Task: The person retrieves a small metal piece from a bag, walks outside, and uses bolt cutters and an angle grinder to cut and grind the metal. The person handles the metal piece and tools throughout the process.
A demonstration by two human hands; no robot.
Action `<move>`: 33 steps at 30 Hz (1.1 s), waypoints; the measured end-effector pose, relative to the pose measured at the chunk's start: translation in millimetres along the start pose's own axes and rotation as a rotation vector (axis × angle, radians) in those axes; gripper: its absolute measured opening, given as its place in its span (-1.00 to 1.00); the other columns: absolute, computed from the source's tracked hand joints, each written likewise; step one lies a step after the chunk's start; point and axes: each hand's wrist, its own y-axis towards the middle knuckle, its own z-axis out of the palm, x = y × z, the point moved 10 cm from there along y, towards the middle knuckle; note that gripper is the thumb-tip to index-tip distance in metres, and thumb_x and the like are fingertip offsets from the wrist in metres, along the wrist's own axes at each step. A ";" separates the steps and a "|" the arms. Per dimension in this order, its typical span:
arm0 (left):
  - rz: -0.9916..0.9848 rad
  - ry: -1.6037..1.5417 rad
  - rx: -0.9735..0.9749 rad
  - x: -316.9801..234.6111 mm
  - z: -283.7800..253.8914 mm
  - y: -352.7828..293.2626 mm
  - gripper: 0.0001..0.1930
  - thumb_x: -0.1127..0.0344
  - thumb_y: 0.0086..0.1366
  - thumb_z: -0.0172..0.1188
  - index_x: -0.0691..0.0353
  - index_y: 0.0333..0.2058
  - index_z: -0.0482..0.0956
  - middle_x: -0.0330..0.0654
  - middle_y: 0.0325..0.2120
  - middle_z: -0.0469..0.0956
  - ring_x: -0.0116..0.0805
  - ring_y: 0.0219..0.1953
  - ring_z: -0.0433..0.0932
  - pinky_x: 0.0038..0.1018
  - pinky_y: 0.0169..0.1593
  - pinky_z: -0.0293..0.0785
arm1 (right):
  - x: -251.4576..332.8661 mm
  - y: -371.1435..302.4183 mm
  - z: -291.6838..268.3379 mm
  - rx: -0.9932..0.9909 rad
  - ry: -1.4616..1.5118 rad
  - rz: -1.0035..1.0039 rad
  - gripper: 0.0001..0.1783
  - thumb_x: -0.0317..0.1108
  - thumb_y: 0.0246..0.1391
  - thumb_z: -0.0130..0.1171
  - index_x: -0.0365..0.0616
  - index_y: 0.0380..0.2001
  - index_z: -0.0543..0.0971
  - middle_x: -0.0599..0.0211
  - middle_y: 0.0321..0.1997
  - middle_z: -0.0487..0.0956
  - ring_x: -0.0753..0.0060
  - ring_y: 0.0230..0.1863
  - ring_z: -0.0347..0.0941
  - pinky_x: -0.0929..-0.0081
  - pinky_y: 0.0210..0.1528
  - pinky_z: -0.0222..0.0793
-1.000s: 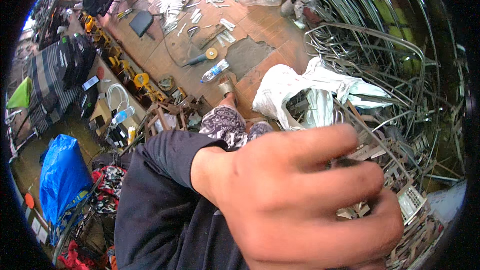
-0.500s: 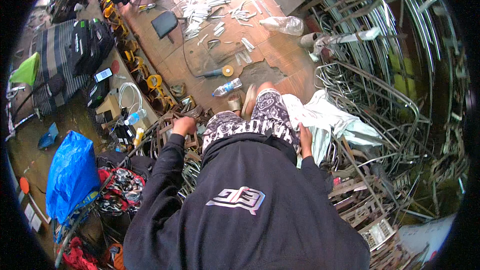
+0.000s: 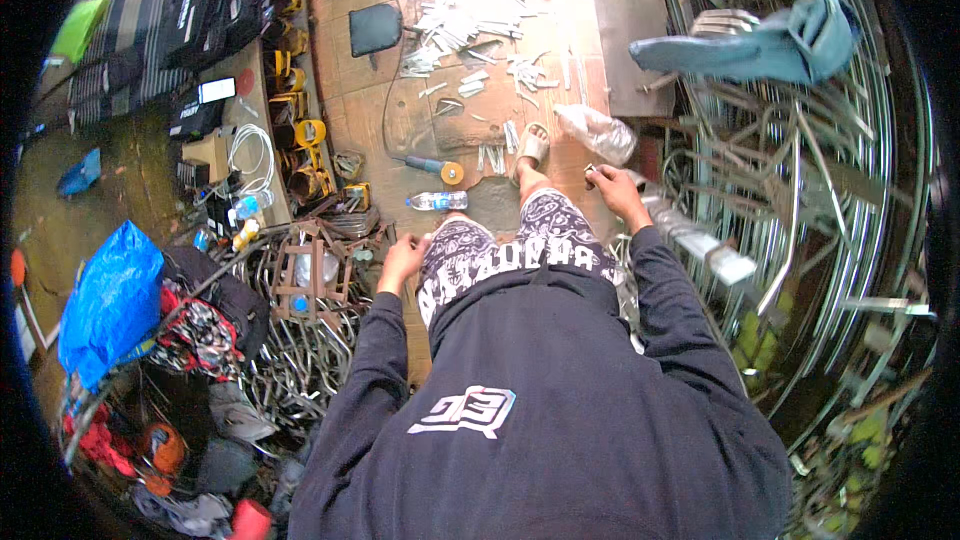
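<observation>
Clutter filled the left side of what we saw: a blue plastic bag (image 3: 110, 300) lay beside a heap of patterned cloth, and next to that sat a pile of bent metal rods (image 3: 300, 360) with a small rusty frame (image 3: 312, 265) resting on top. Our left hand (image 3: 403, 258) hung just beside that frame, at the edge of the pile, its fingers curled loosely and gripping nothing that we could make out. On the tiled floor (image 3: 400, 110) ahead of it lay a clear plastic bottle (image 3: 437, 201), near a screwdriver-like tool (image 3: 430, 168) with a blue handle, and farther off a scatter of short metal strips (image 3: 460, 30) and a dark square pad (image 3: 375, 28). Our patterned shorts (image 3: 520, 245) and one sandalled foot (image 3: 533, 145) showed in the middle, above the dark hooded top. To the right, our right hand (image 3: 618, 190) reached out level with the knee, its fingers pinched together on a small metal piece (image 3: 592, 176); we could not tell its shape. A crumpled clear plastic bag (image 3: 597, 130) lay just beyond that hand. Past it rose a dense stack of shiny curved metal tubing (image 3: 800, 200), with a teal cloth (image 3: 760, 45) draped over its upper part.
</observation>
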 end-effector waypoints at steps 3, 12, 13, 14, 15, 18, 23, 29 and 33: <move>-0.092 -0.087 -0.074 -41.0 27.9 -17.1 -0.22 -0.31 0.36 0.09 0.39 0.16 0.51 0.32 0.03 0.60 0.22 0.12 0.58 -0.07 0.20 0.47 | 55.8 36.6 -16.7 0.105 -0.008 -0.143 -0.61 -0.07 0.32 0.22 -0.24 -0.22 0.70 0.38 -0.28 0.70 0.57 -0.19 0.50 0.47 -0.02 0.39; -0.207 -0.621 -0.143 -6.8 118.8 -35.1 -0.41 -0.13 0.42 0.17 0.40 0.02 0.63 0.17 -0.07 0.69 0.04 0.03 0.66 -0.23 0.11 0.52 | 111.5 68.1 -1.2 0.295 0.761 0.018 -0.54 0.00 0.43 0.12 -0.22 0.04 0.58 0.28 0.02 0.67 0.34 0.03 0.63 0.35 0.11 0.53; -0.221 -0.589 -0.107 0.4 130.3 -34.3 -0.41 -0.12 0.43 0.16 0.41 0.03 0.62 0.17 -0.08 0.69 0.04 0.02 0.66 -0.21 0.11 0.52 | 109.8 69.3 -5.0 0.265 0.784 0.081 -0.55 -0.01 0.43 0.12 -0.20 0.06 0.57 0.28 0.02 0.67 0.34 0.04 0.62 0.34 0.09 0.54; -0.187 -0.582 -0.080 5.7 137.2 -31.7 -0.41 -0.11 0.43 0.16 0.41 0.03 0.62 0.17 -0.08 0.69 0.03 0.02 0.66 -0.20 0.10 0.52 | 111.5 65.4 -3.9 0.251 0.832 0.124 -0.56 -0.02 0.44 0.12 -0.18 0.08 0.57 0.28 0.02 0.67 0.34 0.05 0.61 0.33 0.07 0.54; -0.190 -0.568 -0.036 6.8 146.5 -28.0 -0.42 -0.11 0.43 0.15 0.41 0.02 0.62 0.17 -0.08 0.69 0.02 0.02 0.66 -0.20 0.10 0.52 | 118.1 65.1 -8.2 0.270 0.878 0.107 -0.55 -0.03 0.44 0.10 -0.22 0.05 0.56 0.20 0.01 0.68 0.25 0.05 0.63 0.27 0.06 0.59; -0.155 -0.582 -0.005 4.7 154.4 -19.8 -0.44 -0.07 0.45 0.14 0.41 0.03 0.62 0.15 -0.12 0.70 -0.03 -0.02 0.68 -0.23 0.07 0.54 | 130.5 59.3 -16.3 0.228 0.838 0.063 -0.55 0.04 0.39 0.16 -0.20 -0.10 0.57 0.17 -0.09 0.69 0.18 -0.08 0.71 0.33 -0.04 0.66; -0.027 -0.727 -0.154 -3.9 125.4 -10.6 -0.50 -0.01 0.46 0.15 0.41 0.00 0.63 0.07 -0.20 0.72 -0.09 -0.15 0.70 -0.25 -0.03 0.55 | 139.6 34.9 0.4 0.253 0.932 0.033 -0.62 -0.14 0.49 0.01 -0.20 0.12 0.51 0.16 -0.10 0.66 0.16 -0.03 0.64 0.07 0.15 0.59; -0.071 -0.623 -0.109 39.8 141.0 -8.5 -0.43 -0.11 0.48 0.07 0.38 0.02 0.62 0.11 -0.22 0.71 -0.03 -0.20 0.69 -0.25 -0.07 0.55 | 128.6 -9.8 24.3 0.392 1.150 0.110 -0.58 0.07 0.42 -0.09 0.04 -0.44 0.35 0.51 -0.60 0.24 0.44 -0.52 0.22 0.36 -0.39 0.23; -0.109 -0.624 0.177 63.9 206.6 -6.0 -0.35 -0.22 0.46 0.04 0.11 0.31 0.43 -0.07 -0.05 0.67 -0.22 -0.22 0.68 -0.16 -0.32 0.63 | 122.8 8.2 -22.9 0.171 0.588 -0.044 -0.65 -0.09 0.34 0.10 -0.16 -0.37 0.59 0.36 -0.51 0.56 0.46 -0.49 0.48 0.42 -0.35 0.41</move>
